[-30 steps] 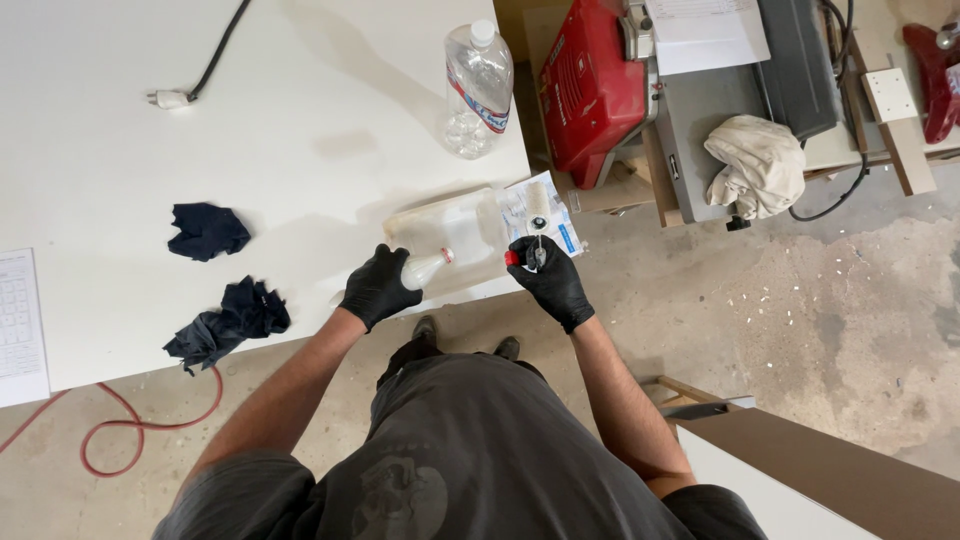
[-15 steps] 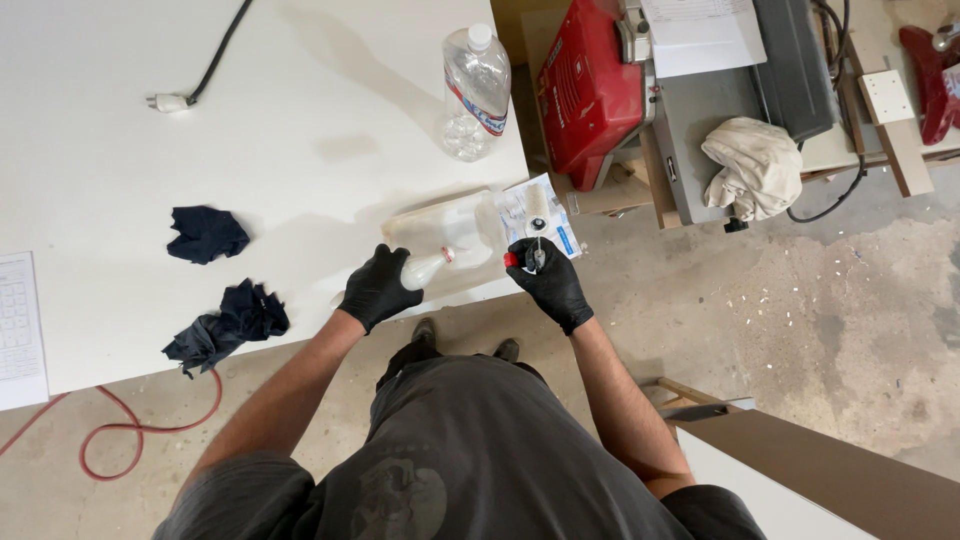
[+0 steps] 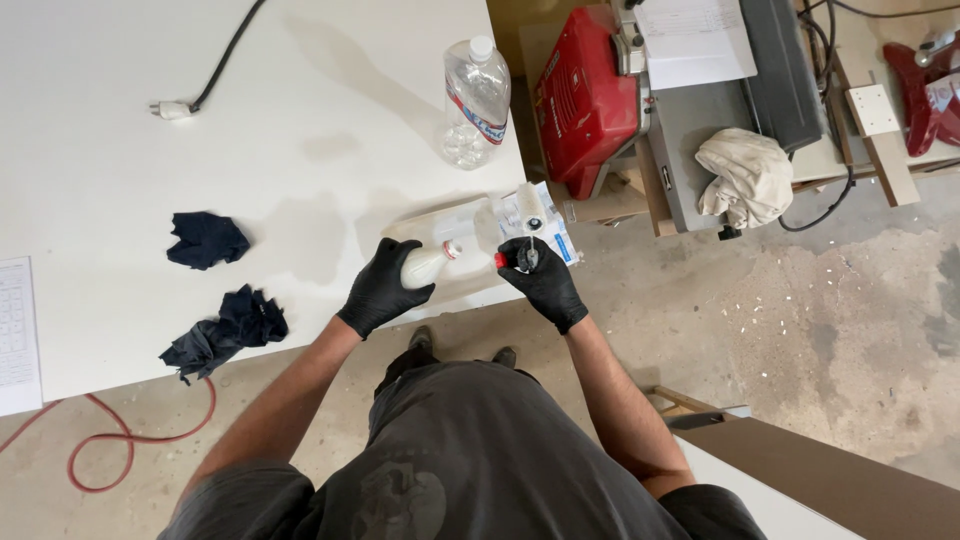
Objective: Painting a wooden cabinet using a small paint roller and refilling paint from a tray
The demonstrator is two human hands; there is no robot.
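Both my hands wear black gloves at the white table's near edge [image 3: 300,345]. My left hand [image 3: 380,290] grips a small white bottle [image 3: 425,265], tipped with its red-ringed neck pointing at a shallow clear plastic tray [image 3: 450,222]. My right hand [image 3: 545,285] holds the red handle of a small paint roller [image 3: 530,200]. Its white roller head lies over the tray's right end.
Two dark crumpled rags [image 3: 205,238] [image 3: 230,325] lie on the table to the left. A clear plastic bottle [image 3: 475,100] stands behind the tray, and a black cord with a plug [image 3: 175,108] lies at the back. A red machine [image 3: 585,100], a cloth [image 3: 745,175] and a red hose [image 3: 130,440] sit around.
Both hands stay almost where they were; the bottle remains tipped at the tray and the roller stays over its right end.
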